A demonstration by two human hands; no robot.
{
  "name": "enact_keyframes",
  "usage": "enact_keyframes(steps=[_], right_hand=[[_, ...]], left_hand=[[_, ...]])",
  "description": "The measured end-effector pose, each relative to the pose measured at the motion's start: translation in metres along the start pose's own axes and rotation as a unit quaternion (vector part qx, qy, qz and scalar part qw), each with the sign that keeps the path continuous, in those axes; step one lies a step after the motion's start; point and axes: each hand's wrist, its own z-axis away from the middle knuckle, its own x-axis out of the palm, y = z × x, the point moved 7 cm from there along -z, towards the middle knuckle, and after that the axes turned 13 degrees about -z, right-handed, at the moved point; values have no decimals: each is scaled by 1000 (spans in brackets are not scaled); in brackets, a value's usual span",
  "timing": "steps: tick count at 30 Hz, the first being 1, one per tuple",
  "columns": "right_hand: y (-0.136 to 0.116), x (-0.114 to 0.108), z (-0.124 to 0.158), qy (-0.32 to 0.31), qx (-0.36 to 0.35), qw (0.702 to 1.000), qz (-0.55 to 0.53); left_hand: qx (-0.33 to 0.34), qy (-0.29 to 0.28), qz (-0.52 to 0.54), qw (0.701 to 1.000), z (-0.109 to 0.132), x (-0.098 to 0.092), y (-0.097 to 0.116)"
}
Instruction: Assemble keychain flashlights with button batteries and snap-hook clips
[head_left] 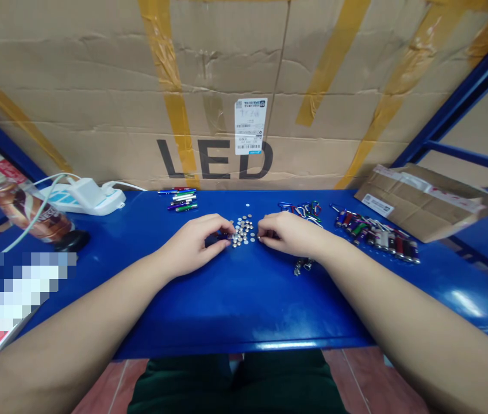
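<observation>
Left hand [194,244] and right hand [289,234] at coin cells [242,230] on blue table [244,310]
Left fingers pinch a small dark cylinder [225,236] at the pile's edge; right fingertips are drawn together just beside the pile, anything held hidden. Farther: carabiners [299,211] at 1 o'clock, keychain flashlights [375,236] at 2, slim tubes [181,199] at 11.

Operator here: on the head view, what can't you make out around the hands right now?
Head view:
The small dark object at the left hand: its fingers cover most of it.
Anything in the right hand: its fingers hide it.
Markings on the metal discs: too small.
The carton's label: print too small.
Lower-left item: pixelated.
</observation>
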Motion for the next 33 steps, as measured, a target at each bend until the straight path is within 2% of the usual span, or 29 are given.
enact_keyframes(steps=[8,23,33], right_hand=[[-8,-11,4,48,-26,998,-32],[10,-10,5,27,71,997,31],[12,-9,5,15,77,996,32]], left_hand=[[-4,6,21,1000,0,0,0],[-4,9,31,999,0,1,-2],[-8,5,36,999,0,1,-2]])
